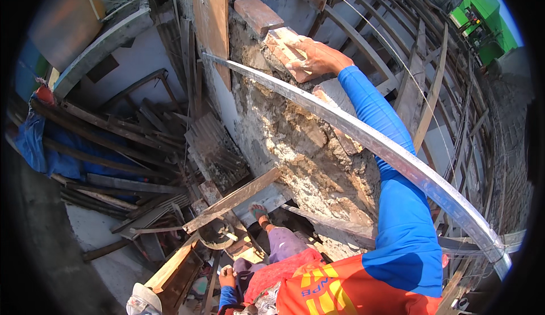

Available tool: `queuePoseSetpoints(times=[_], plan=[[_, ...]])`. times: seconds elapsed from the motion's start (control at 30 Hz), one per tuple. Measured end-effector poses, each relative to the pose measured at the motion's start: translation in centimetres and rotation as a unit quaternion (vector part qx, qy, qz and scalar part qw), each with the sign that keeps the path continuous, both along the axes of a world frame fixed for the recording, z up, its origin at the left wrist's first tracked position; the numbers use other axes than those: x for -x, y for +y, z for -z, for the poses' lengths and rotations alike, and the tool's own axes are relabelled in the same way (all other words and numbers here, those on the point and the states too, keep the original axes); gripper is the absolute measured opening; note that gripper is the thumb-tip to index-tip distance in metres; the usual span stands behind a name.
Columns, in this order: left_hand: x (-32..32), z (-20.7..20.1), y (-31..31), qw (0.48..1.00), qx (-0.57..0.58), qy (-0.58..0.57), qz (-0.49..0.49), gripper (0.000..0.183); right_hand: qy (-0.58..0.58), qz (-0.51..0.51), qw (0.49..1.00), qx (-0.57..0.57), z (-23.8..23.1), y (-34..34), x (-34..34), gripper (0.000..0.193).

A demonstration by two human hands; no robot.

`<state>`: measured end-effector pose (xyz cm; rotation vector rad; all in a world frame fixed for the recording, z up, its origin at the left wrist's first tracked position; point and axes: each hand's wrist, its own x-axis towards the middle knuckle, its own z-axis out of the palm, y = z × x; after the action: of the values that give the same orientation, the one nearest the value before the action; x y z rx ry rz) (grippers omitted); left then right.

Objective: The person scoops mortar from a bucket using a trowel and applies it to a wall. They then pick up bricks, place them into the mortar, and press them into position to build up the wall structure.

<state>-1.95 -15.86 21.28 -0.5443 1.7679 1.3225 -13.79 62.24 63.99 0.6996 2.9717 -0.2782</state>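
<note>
My right hand (319, 57), at the end of a stretched-out blue sleeve, grips a reddish brick (282, 43) on top of the rough wall (306, 150). The thumb and fingers spread over its upper face and edge. Just beyond it, end to end, lies another brick (258, 15). A long metal straightedge bar (340, 115) slants across the wall and in front of my right arm. Down by my thigh my left hand (227, 276) is closed, its fingers curled; what it holds, if anything, is hidden.
A round mortar pan (217, 234) with a pale-handled tool stands below, beside a wooden plank (231, 200). Loose boards (113, 139) and a blue tarp (74, 159) fill the left. A taut string (392, 48) and curved-looking timbers (417, 96) run along the right.
</note>
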Motion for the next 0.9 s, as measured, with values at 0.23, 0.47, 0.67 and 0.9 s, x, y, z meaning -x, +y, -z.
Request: queuePoseSetpoints(times=[0.23,0.47,0.67,0.9], plan=[[-0.7,-0.1,0.3,0.999,-0.017,-0.026,-0.012,0.022,0.142,0.206,0.968,-0.017,-1.6,-3.5,-7.8,0.066],[-0.5,1.7,1.0,0.998,-0.059,0.012,-0.008,0.015,0.156,0.251,0.952,-0.084,4.4,-13.0,-15.9,0.059],[0.1,-0.5,0.1,1.0,-0.006,-0.016,0.019,0.016,0.201,0.226,0.951,-0.068,6.0,-11.9,-17.1,0.055],[-0.9,3.3,-3.3,0.999,-0.02,0.013,0.039,0.025,0.161,0.182,0.954,-0.173,9.0,-9.4,-18.3,0.061]])
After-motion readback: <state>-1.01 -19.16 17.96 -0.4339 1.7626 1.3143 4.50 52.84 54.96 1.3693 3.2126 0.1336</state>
